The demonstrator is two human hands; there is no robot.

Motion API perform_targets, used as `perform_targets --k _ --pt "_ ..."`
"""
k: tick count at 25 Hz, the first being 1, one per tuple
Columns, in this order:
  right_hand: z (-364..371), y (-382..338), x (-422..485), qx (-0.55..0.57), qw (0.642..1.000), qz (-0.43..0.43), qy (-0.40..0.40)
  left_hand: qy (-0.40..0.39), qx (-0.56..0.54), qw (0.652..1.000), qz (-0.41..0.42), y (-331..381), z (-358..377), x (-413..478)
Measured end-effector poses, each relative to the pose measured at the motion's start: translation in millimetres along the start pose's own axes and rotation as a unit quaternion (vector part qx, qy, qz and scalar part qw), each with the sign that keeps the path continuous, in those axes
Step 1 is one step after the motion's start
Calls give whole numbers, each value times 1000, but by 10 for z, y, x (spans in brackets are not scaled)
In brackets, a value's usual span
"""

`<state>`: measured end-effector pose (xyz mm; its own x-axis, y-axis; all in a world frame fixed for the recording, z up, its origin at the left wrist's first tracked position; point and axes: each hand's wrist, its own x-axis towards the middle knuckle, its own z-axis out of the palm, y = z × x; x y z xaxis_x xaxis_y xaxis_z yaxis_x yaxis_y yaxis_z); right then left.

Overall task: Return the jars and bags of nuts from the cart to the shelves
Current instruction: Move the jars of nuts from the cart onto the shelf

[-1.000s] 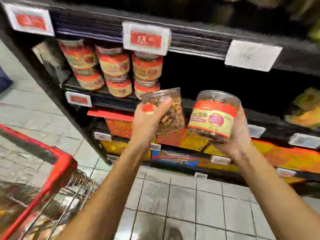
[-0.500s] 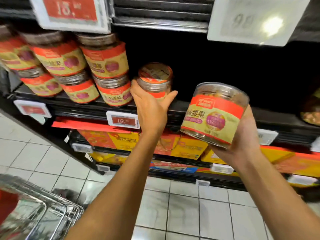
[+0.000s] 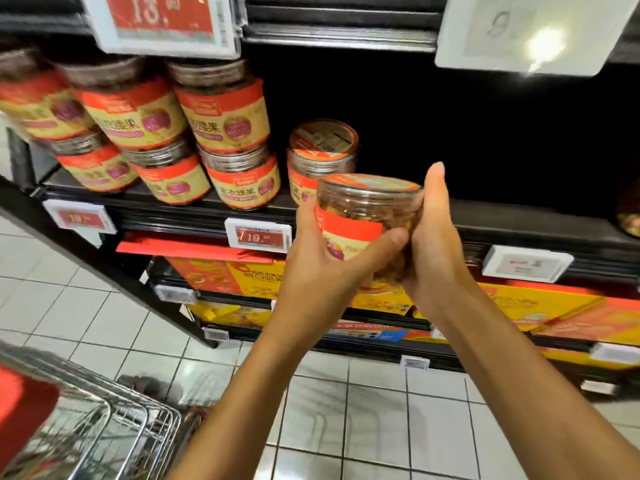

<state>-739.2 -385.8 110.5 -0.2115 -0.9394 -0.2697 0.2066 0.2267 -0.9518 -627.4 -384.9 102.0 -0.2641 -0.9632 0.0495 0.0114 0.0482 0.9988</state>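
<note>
Jars of nuts (image 3: 221, 112) stand stacked on the shelf (image 3: 519, 220), up and left of the hands, so part looks done. The cart (image 3: 114, 427) is down at the left; its content I cannot tell. Left hand (image 3: 318, 271) and right hand (image 3: 436, 251) together grip one jar (image 3: 363, 209), not yet placed there.

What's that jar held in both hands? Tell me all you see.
The jar is clear round plastic, full of brownish nuts, with a red-and-cream label and a printed lid. It is held lid up in the air before the shelf edge. The left hand grips its left side and front; the right hand cups its right side.
</note>
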Motion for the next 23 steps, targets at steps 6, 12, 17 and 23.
perform_targets --k 6,12,17,23 --pt "112 -30 -308 -31 985 -166 32 170 -43 977 119 91 -151 -16" --pt "185 -184 -174 -17 980 -191 -46 129 -19 976 173 322 -211 294" --pt "174 -291 570 -78 986 -144 -13 34 -33 989 138 189 -421 665" --pt "148 -57 623 -65 988 -141 -5 47 22 995 82 -38 -541 632"
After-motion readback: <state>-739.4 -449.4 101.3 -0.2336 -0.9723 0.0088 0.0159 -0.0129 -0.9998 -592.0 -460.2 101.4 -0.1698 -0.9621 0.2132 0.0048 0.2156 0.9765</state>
